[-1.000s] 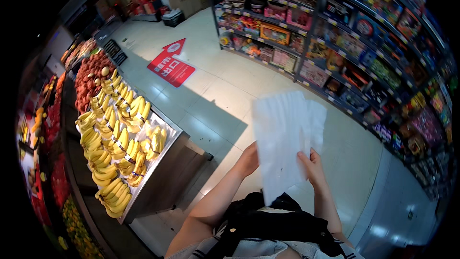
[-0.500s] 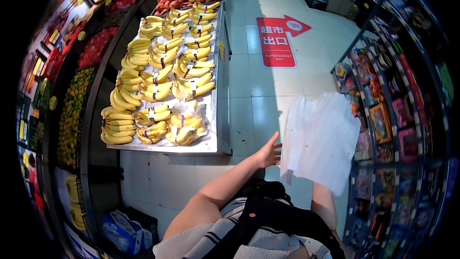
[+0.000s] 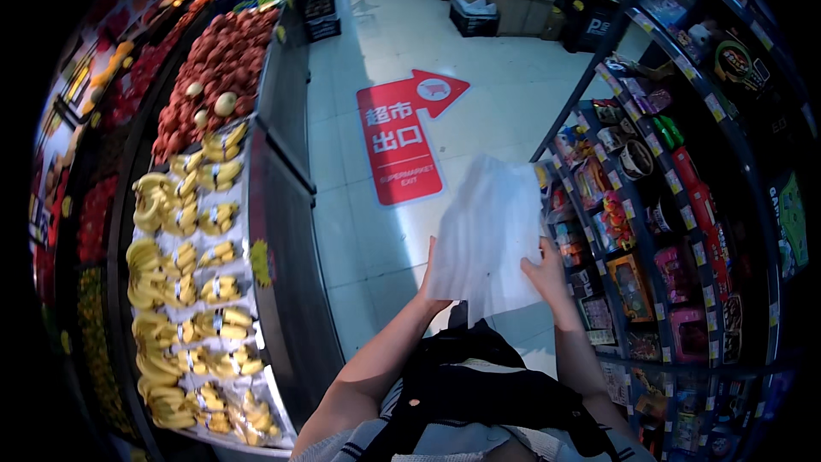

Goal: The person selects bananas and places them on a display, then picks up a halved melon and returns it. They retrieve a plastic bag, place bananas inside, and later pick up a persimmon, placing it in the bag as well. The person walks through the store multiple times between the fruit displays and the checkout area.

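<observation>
In front of my body I hold up a thin white sheet point(image 3: 489, 235), slightly see-through and creased lengthwise, like a thin packing sheet. My right hand point(image 3: 549, 275) is closed at its lower right edge, the thumb lying on the front face. At the opposite edge, my left hand point(image 3: 429, 281) is against the sheet, which covers most of its fingers; a finger or thumb shows beside the edge. Bunches of bananas point(image 3: 175, 291) in taped rows lie on the display stand point(image 3: 278, 406) to my left, out of reach of both hands.
Reddish-brown produce point(image 3: 214, 60) is heaped beyond the bananas. Shelves of packaged toys point(image 3: 658, 257) stand close on my right. A tiled aisle with a red arrow floor sign point(image 3: 402, 141) runs ahead, toward black crates point(image 3: 321, 13) and a counter point(image 3: 517, 2).
My view has swung round, so the banana stand sits lower and farther left. The left hand, open beside the sheet before, is now against it; my right hand has come into sight at its edge.
</observation>
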Tool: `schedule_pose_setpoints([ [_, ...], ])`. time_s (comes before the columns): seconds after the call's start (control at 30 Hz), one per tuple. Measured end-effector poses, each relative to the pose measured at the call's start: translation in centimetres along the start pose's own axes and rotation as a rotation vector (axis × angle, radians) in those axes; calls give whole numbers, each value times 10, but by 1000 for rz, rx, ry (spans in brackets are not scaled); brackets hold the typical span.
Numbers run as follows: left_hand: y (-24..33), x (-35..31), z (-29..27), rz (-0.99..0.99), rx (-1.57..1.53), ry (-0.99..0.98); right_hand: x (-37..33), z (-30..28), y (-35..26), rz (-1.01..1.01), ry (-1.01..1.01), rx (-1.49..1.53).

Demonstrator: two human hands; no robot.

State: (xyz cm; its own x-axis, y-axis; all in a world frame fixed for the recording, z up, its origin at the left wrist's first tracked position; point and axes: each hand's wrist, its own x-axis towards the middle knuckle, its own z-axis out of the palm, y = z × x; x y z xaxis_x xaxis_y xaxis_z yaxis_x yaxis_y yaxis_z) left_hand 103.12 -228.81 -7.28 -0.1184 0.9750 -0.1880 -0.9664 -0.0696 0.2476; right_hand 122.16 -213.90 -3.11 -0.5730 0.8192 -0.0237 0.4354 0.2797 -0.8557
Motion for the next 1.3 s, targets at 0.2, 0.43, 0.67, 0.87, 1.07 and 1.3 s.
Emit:
schedule_pose_setpoints([
  [0.2, 50, 217, 19, 114, 584, 312, 214, -11, -20, -162, -20, -261],
  [0.43, 173, 432, 4, 269, 703, 501, 475, 19, -16, -387, -319, -25],
  [0.67, 313, 684, 62, 329, 549, 412, 746, 24, 11, -437, -400, -135],
  [0.87, 406, 927, 45, 239, 778, 456, 957, -52, -6, -486, -345, -30],
  [1.07, 481, 1182, 23, 292, 806, 458, 1154, -157, 92, -183, -21, 121],
  [1.3, 579, 1450, 28, 416, 823, 622, 1406, -255, 204, -44, -19, -54],
])
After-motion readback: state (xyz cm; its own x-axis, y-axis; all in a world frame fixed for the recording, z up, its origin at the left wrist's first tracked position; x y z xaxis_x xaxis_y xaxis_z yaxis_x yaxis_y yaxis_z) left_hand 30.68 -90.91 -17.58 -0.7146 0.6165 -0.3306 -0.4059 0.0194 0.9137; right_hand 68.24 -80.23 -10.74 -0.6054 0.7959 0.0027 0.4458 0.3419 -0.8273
